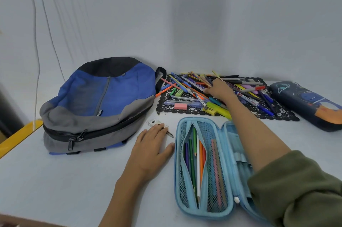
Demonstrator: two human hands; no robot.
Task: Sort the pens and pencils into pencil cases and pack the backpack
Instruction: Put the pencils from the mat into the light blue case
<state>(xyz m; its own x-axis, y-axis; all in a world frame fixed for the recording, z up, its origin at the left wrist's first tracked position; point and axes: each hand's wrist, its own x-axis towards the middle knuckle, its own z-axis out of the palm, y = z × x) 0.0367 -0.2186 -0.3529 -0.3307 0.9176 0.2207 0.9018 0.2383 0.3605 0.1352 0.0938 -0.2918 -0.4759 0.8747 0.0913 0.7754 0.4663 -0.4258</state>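
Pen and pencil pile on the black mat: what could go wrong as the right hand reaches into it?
The right hand digs into a crisscrossed pile; pulling one pencil could drag neighbours off the black lace mat. The forearm crosses above the open light blue pencil case, so drawing back might bump it.

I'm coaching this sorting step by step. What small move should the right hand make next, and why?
Probably lift one coloured pencil out of the mixed pile of pens and pencils on the black lace mat and carry it to the open light blue pencil case. The right hand is at the pile, and the case's mesh pocket holds coloured pencils.
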